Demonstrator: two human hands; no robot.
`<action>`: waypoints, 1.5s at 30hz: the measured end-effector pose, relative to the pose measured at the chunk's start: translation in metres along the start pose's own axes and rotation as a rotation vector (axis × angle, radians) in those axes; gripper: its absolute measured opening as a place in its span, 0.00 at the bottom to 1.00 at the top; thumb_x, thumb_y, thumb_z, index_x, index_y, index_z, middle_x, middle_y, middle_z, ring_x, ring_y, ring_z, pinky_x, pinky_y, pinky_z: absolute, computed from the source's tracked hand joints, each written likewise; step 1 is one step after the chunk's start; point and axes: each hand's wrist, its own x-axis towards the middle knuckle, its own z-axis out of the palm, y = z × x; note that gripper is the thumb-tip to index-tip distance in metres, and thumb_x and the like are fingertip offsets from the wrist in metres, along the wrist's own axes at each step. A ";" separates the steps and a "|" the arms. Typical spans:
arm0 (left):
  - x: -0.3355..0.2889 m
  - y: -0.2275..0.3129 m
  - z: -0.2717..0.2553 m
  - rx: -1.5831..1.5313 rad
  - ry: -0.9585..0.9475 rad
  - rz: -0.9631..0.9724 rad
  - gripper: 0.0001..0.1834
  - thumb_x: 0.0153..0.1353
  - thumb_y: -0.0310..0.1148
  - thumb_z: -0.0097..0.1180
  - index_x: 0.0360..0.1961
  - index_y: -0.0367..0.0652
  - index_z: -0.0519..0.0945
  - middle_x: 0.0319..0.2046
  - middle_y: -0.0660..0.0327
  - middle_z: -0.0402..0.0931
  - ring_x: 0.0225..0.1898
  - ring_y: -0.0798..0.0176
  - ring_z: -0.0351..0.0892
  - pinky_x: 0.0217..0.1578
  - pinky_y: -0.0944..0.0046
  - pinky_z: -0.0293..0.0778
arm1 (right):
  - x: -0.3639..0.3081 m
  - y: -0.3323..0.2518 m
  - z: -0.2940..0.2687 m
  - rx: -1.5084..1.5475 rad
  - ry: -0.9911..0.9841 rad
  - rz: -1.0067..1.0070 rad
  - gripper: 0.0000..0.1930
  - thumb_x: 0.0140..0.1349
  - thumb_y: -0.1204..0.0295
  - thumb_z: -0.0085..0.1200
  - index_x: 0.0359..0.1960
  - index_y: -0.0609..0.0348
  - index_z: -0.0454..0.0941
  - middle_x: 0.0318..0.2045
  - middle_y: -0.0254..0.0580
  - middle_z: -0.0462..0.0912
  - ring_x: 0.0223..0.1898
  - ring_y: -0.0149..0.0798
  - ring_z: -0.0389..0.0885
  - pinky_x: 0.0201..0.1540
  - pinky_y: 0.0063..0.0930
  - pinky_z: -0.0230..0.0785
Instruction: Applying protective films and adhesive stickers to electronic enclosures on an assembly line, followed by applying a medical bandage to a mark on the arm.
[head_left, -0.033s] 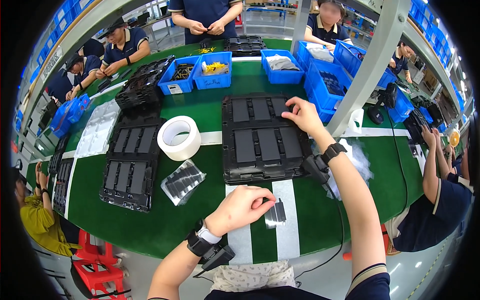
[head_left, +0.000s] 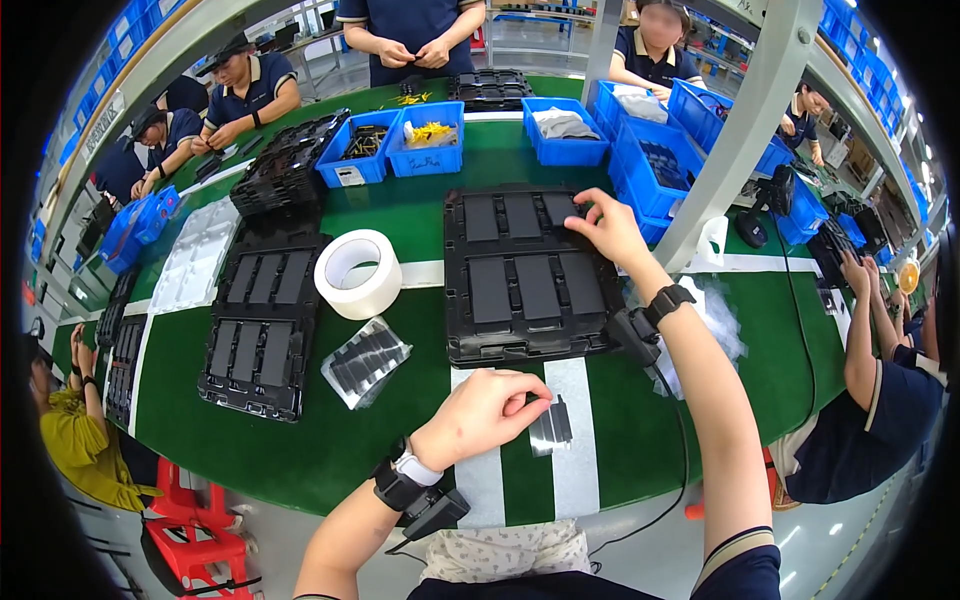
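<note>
My left hand [head_left: 490, 412] is near the table's front edge, thumb and forefinger pinched on a small clear film sheet with black strips [head_left: 551, 428]. Farther off, a black plastic tray [head_left: 460, 345] holds several flat black rectangular blocks [head_left: 490, 290] in two rows. My right hand [head_left: 606, 225] reaches over the tray's far right corner, its bent thumb and forefinger on the edge of the black block [head_left: 560, 212] there. Its other fingers curl behind, partly hidden. Left of the tray lies a stack of clear film sheets with dark strips [head_left: 366, 362].
A white tape roll [head_left: 385, 290] stands beside another loaded black tray [head_left: 255, 335]. Blue bins [head_left: 428, 160] line the far side. A grey metal post [head_left: 730, 150] rises at right, near crumpled clear plastic [head_left: 710, 335]. A black cable [head_left: 685, 440] hangs over the front edge. Co-workers sit around.
</note>
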 end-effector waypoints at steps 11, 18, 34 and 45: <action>-0.001 -0.009 -0.014 -0.673 0.260 -0.236 0.17 0.65 0.38 0.43 0.45 0.35 0.74 0.32 0.63 0.77 0.30 0.73 0.75 0.33 0.74 0.71 | -0.061 -0.085 -0.035 0.011 0.005 -0.537 0.11 0.47 0.70 0.63 0.32 0.60 0.79 0.24 0.42 0.80 0.21 0.34 0.78 0.23 0.24 0.68; 0.006 -0.003 -0.010 -0.936 0.276 -0.252 0.15 0.63 0.34 0.49 0.47 0.37 0.71 0.35 0.62 0.77 0.35 0.73 0.76 0.37 0.73 0.72 | -0.137 -0.096 -0.031 0.048 -0.169 -0.593 0.15 0.44 0.67 0.64 0.34 0.55 0.78 0.21 0.35 0.78 0.19 0.34 0.77 0.21 0.24 0.69; 0.007 0.007 -0.010 -0.243 0.416 -0.059 0.09 0.52 0.22 0.58 0.36 0.35 0.77 0.32 0.60 0.78 0.35 0.68 0.79 0.39 0.69 0.73 | -0.144 -0.076 -0.010 0.414 -0.058 -0.274 0.09 0.47 0.79 0.61 0.32 0.62 0.78 0.28 0.38 0.81 0.26 0.29 0.78 0.24 0.17 0.69; 0.007 0.007 -0.008 -0.167 0.472 -0.046 0.05 0.53 0.23 0.58 0.32 0.34 0.78 0.30 0.59 0.78 0.31 0.69 0.79 0.35 0.71 0.74 | -0.147 -0.083 -0.003 0.430 0.014 -0.159 0.05 0.47 0.76 0.62 0.26 0.62 0.80 0.24 0.37 0.81 0.23 0.28 0.76 0.23 0.18 0.67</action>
